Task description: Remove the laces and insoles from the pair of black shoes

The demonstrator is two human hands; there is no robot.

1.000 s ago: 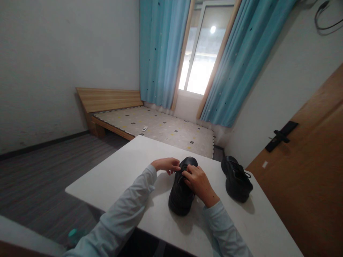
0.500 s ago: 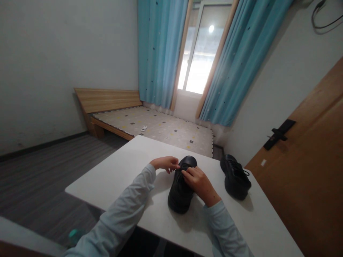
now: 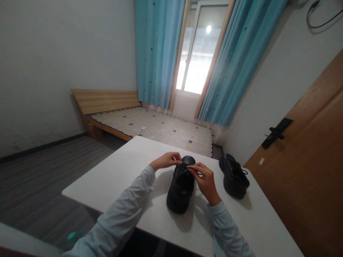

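A black lace-up shoe [image 3: 179,196] stands upright on the white table [image 3: 115,175], its toe pointing away from me. My left hand [image 3: 168,160] is closed in a pinch at the left side of the lacing, near the toe. On the other side, my right hand [image 3: 205,178] pinches the black shoelace [image 3: 185,170] between thumb and fingertips. The dark lace barely stands out against the shoe, so its exact path is hard to make out. To the right rests the matching black shoe [image 3: 235,182], its lace forming a loop, with neither hand touching it.
Beyond the table is a bed [image 3: 160,125] with a patterned mattress and a small white remote-like object [image 3: 143,129] on it. A wooden door [image 3: 302,171] stands close on the right. Low at the left is a blurred green object [image 3: 73,237].
My right hand has lifted slightly and drawn right, uncovering more of the shoe's opening. My left hand has risen a little toward the toe. The view has shifted slightly.
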